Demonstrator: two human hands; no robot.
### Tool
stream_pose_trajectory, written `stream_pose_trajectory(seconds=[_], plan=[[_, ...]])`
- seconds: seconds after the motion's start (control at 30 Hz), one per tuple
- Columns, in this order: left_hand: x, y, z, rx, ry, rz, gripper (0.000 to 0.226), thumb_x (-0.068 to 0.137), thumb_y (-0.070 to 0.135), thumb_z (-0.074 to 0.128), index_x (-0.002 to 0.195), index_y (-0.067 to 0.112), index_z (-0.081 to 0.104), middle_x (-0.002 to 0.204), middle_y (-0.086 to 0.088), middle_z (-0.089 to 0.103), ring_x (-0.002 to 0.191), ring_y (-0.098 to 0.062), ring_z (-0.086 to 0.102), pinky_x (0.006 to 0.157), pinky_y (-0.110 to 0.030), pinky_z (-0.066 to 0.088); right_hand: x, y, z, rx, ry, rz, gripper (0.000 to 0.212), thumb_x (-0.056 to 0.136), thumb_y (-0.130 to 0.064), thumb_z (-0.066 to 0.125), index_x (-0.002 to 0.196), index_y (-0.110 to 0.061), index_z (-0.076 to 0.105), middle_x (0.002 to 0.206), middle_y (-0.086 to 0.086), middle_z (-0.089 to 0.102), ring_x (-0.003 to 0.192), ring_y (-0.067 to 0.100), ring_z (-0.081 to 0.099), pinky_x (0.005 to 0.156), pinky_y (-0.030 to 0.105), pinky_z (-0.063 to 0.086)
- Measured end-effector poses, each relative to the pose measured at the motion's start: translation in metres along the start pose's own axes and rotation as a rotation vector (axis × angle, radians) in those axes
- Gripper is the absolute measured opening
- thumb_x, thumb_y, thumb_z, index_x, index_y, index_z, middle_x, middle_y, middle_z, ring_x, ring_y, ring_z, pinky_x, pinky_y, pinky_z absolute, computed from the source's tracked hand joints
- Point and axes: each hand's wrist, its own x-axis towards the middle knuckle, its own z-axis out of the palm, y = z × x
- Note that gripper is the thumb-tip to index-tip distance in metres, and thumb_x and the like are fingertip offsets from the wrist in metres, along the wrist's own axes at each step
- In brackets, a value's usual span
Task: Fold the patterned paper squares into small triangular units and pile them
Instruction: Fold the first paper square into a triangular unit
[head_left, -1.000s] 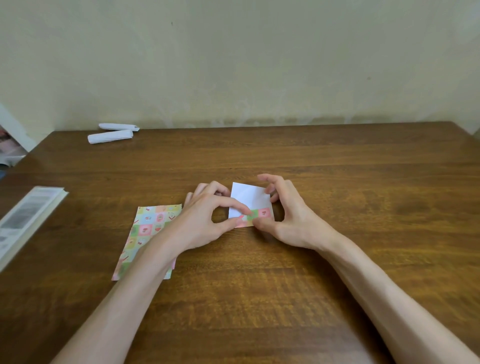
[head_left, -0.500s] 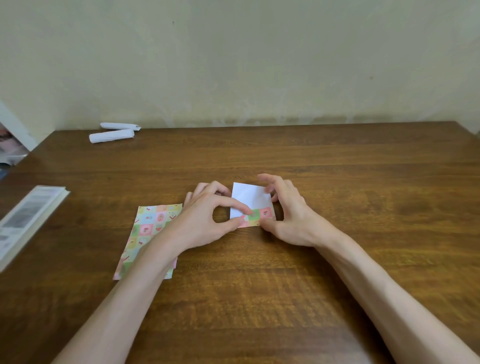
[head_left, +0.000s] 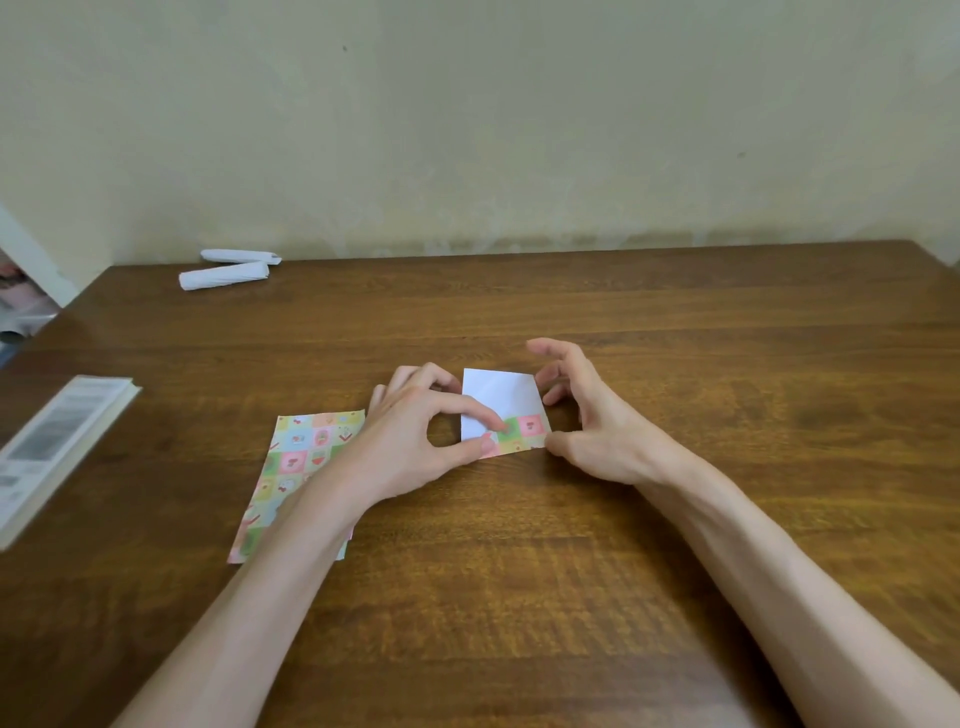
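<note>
A small paper piece (head_left: 498, 400) lies white side up on the wooden table (head_left: 675, 364), its near edge folded over to show a patterned strip. My left hand (head_left: 415, 441) pinches the left end of that strip between thumb and forefinger. My right hand (head_left: 587, 415) sits at the paper's right side, thumb touching the strip's right corner, its fingers curved and lifted just off the paper. A stack of patterned paper squares (head_left: 296, 467) lies flat to the left, partly under my left forearm.
Two white paper rolls (head_left: 228, 270) lie at the table's far left edge near the wall. A book (head_left: 52, 447) lies at the left edge of the table. The far and right parts of the table show bare wood.
My right hand's fingers have lifted and spread away from the paper's top right corner; its thumb stays at the strip. My left hand keeps its pinch.
</note>
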Motion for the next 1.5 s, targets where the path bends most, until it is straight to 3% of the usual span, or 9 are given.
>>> stream_pose_trajectory(seconds=[0.07, 0.23, 0.4, 0.6, 0.9, 1.07, 1.27, 1.4, 1.5], plan=[[0.001, 0.0, 0.001, 0.008, -0.001, 0.002, 0.021, 0.089, 0.055, 0.071, 0.109, 0.056, 0.071, 0.128, 0.02, 0.043, 0.132, -0.004, 0.028, 0.105, -0.034, 0.023, 0.0, 0.001, -0.002, 0.037, 0.009, 0.003, 0.095, 0.068, -0.01, 0.065, 0.152, -0.032, 0.027, 0.126, -0.002, 0.043, 0.111, 0.006, 0.051, 0.087, 0.016, 0.044], [0.0, 0.001, 0.0, 0.013, 0.001, -0.002, 0.022, 0.089, 0.054, 0.071, 0.111, 0.055, 0.072, 0.129, 0.019, 0.043, 0.133, -0.005, 0.028, 0.106, -0.035, 0.024, 0.002, 0.004, -0.002, 0.056, 0.019, -0.008, 0.091, 0.071, -0.014, 0.071, 0.149, -0.037, 0.03, 0.126, -0.003, 0.044, 0.112, 0.008, 0.051, 0.082, 0.013, 0.043], [-0.001, -0.001, 0.002, 0.002, 0.032, 0.029, 0.02, 0.089, 0.055, 0.071, 0.109, 0.054, 0.072, 0.124, 0.018, 0.046, 0.132, -0.005, 0.03, 0.106, -0.036, 0.025, -0.002, 0.003, 0.014, -0.126, 0.156, -0.057, 0.077, 0.078, -0.043, 0.071, 0.147, -0.036, 0.036, 0.124, -0.006, 0.045, 0.115, 0.01, 0.049, 0.109, 0.038, 0.039], [-0.002, -0.005, 0.003, -0.014, 0.044, 0.063, 0.018, 0.086, 0.061, 0.07, 0.104, 0.059, 0.071, 0.122, 0.02, 0.046, 0.131, -0.004, 0.03, 0.107, -0.037, 0.025, -0.004, -0.002, 0.017, -0.232, 0.168, -0.081, 0.075, 0.088, -0.031, 0.077, 0.151, -0.034, 0.035, 0.128, -0.007, 0.041, 0.126, 0.01, 0.044, 0.116, 0.043, 0.03], [-0.001, -0.004, -0.002, -0.007, -0.012, 0.044, 0.025, 0.084, 0.062, 0.069, 0.109, 0.059, 0.071, 0.129, 0.019, 0.043, 0.135, -0.004, 0.025, 0.106, -0.036, 0.021, -0.001, 0.005, 0.012, -0.16, 0.142, -0.073, 0.074, 0.09, -0.018, 0.074, 0.149, -0.04, 0.035, 0.127, -0.006, 0.042, 0.118, 0.012, 0.048, 0.114, 0.049, 0.038], [-0.001, -0.003, -0.003, 0.007, -0.022, 0.038, 0.025, 0.086, 0.06, 0.07, 0.111, 0.059, 0.07, 0.133, 0.019, 0.042, 0.137, -0.005, 0.023, 0.108, -0.037, 0.022, 0.0, 0.007, 0.007, -0.122, 0.101, -0.053, 0.074, 0.092, -0.012, 0.071, 0.148, -0.042, 0.034, 0.126, -0.007, 0.042, 0.118, 0.01, 0.05, 0.115, 0.043, 0.04], [-0.001, -0.002, -0.003, 0.016, -0.03, 0.02, 0.024, 0.087, 0.057, 0.07, 0.111, 0.059, 0.069, 0.135, 0.019, 0.041, 0.137, -0.004, 0.023, 0.109, -0.036, 0.022, 0.0, 0.008, 0.001, -0.072, 0.078, -0.067, 0.079, 0.088, 0.0, 0.071, 0.149, -0.037, 0.037, 0.128, -0.001, 0.044, 0.112, 0.0, 0.052, 0.098, 0.018, 0.04], [-0.001, -0.005, -0.001, -0.004, -0.005, 0.029, 0.025, 0.087, 0.054, 0.074, 0.11, 0.056, 0.065, 0.117, 0.026, 0.047, 0.121, 0.0, 0.039, 0.108, -0.038, 0.029, 0.0, 0.011, 0.001, -0.047, 0.099, -0.111, 0.073, 0.088, -0.003, 0.073, 0.147, -0.033, 0.043, 0.125, 0.001, 0.047, 0.105, -0.004, 0.052, 0.086, 0.006, 0.038], [-0.003, -0.003, 0.0, -0.095, 0.047, 0.023, 0.044, 0.083, 0.049, 0.081, 0.113, 0.047, 0.049, 0.098, 0.021, 0.059, 0.106, 0.006, 0.049, 0.101, -0.033, 0.032, -0.001, 0.01, 0.006, -0.037, 0.178, -0.131, 0.068, 0.088, -0.009, 0.077, 0.145, -0.03, 0.048, 0.123, 0.002, 0.049, 0.103, -0.004, 0.052, 0.088, 0.003, 0.037]])
